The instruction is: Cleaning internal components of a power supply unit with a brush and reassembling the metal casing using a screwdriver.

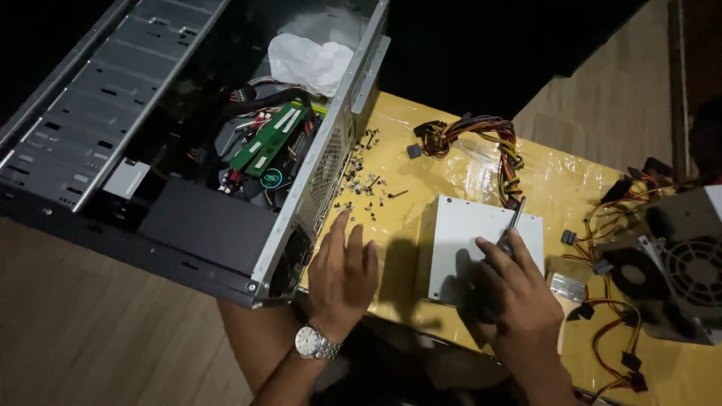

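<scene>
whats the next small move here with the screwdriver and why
Probably set the tip of the screwdriver onto a screw of the white power supply box. The right hand holds the tool over the box's top, tip near the far edge, while the left hand rests flat on the yellow table beside the loose screws.

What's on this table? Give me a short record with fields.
surface: yellow table
left hand: flat on the table, wristwatch on the wrist, beside the open computer case
right hand: holds a screwdriver over a white power supply box
loose parts: small screws, cable bundle
far right: second power supply with fan
</scene>
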